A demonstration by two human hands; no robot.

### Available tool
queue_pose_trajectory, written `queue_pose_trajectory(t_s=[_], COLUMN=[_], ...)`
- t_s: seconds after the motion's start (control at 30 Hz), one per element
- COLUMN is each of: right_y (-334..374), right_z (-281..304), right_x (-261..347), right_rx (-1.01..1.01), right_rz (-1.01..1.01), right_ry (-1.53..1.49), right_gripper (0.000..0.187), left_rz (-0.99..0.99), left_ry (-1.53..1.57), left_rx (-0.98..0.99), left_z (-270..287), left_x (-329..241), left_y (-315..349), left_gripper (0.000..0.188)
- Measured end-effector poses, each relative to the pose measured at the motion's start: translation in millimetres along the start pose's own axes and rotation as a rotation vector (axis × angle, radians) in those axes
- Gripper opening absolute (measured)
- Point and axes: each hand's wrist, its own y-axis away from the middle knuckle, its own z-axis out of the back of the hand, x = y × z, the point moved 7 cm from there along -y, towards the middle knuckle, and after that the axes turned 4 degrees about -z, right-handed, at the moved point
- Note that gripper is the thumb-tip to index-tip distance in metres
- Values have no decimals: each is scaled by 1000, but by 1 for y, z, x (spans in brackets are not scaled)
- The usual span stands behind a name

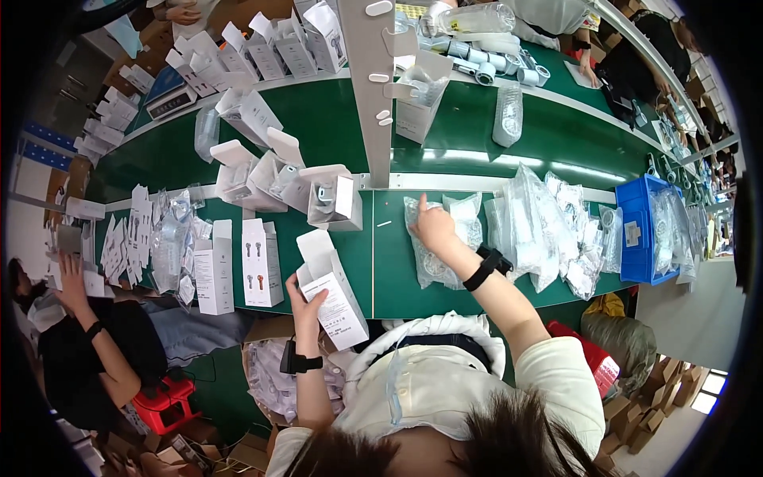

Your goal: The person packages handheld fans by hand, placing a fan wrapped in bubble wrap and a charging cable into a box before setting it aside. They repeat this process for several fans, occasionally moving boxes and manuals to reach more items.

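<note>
Left hand [306,312]: fingers [320,297] closed on the left side of a white carton [337,306], thumb across the printed face. Right hand [437,230]: index extended, the rest seemingly curled, over a clear bubble bag [431,266]; contact or grip cannot be told.

Risk (judged): one-sided hold on a leaning carton; it could swivel or slip if the thumb eases. Its lower end appears past the front edge of the green worktop [394,296], so a slip could end on the floor. Too hard a squeeze may buckle the card walls. Raised flap [315,245] could snag the nearby open carton [343,210]. Slick film on the bag pile [528,230] could let it slide if nudged.

Carton, appearance: white, tall, rectangular; small dark print on the near face; top flaps open, base toward the wearer. Walls look straight, no dents seen. Interior hidden; contents unknown.
</note>
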Motion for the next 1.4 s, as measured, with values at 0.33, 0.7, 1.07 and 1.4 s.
queue_pose_trajectory(t_s=[0.33,0.7,1.07,1.4], right_y=[22,119,81,116], right_z=[46,108,125,118], right_x=[-33,-10,25,-4], right_rx=[-195,-1068,-126,-242], right_rz=[171,216,809,963], right_ry=[-963,-1347,-1271,-1296], right_gripper=[71,67,52,34], left_rz=[-678,-605,-641,-697], left_ry=[-657,-512,-356,-244], left_rx=[273,247,311,694], left_z=[-90,-155,-112,-139], left_x=[-71,-44,-27,-72], left_y=[45,5,-20,6], left_gripper=[72,71,82,79])
